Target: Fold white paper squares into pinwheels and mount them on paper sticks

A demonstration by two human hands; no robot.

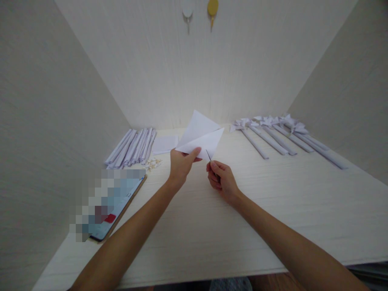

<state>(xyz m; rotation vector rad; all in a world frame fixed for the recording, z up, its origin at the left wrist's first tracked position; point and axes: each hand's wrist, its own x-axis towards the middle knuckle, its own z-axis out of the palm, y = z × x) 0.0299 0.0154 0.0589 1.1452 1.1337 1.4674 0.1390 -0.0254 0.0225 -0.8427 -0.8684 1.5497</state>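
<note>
The left hand point(180, 165) grasps the folded paper point(200, 131) at its near left edge, thumb on the upper face and fingers beneath. The right hand point(223, 181) is closed around a slim dark tool point(209, 158), whose tip overlaps the paper's near right part; the fingers cover most of its handle, so its type cannot be confirmed. The paper is at the centre, above the white table point(188, 238), and blocks part of the view of the table's rear edge. Behind the left hand lie a paper stack point(165, 144), small pale pieces point(154, 163) and a row of paper rolls point(131, 147). A phone point(118, 210), its screen partly pixelated, lies beside the left forearm, the closest obstacle on that side. Paper flowers point(268, 121) on rolled stems occupy the rear right. Two hooks point(212, 8) are fixed to the back wall point(194, 68).
</note>
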